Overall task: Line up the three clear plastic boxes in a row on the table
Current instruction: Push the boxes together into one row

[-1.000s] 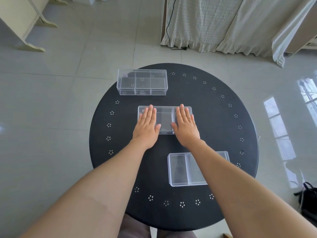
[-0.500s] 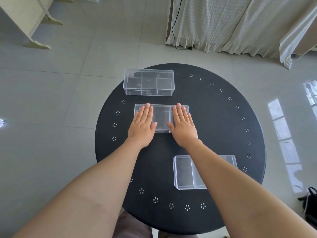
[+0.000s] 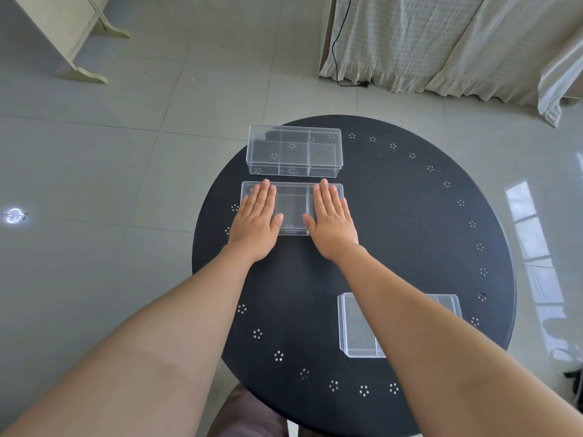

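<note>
Three clear plastic boxes lie on a round black table (image 3: pixel 410 234). The far box (image 3: pixel 295 152), with dividers inside, sits at the table's far left edge. Just in front of it and parallel to it, a narrow gap apart, lies the middle box (image 3: pixel 291 211). My left hand (image 3: pixel 255 222) rests flat on its left end and my right hand (image 3: pixel 331 222) flat on its right end, palms down and not gripping. The near box (image 3: pixel 356 326) sits at the front right, partly hidden under my right forearm.
The table has small flower-shaped holes around its rim. Grey tiled floor surrounds it. A white curtain (image 3: pixel 441 42) with a black cable hangs at the back right, a cream furniture leg (image 3: pixel 82 42) stands at the back left, and a dark bag (image 3: pixel 575 373) lies at the right edge.
With both flat hands on it, the middle box has slid away from me and to the left, ending close to and level with the far box. The other two boxes have not moved.
</note>
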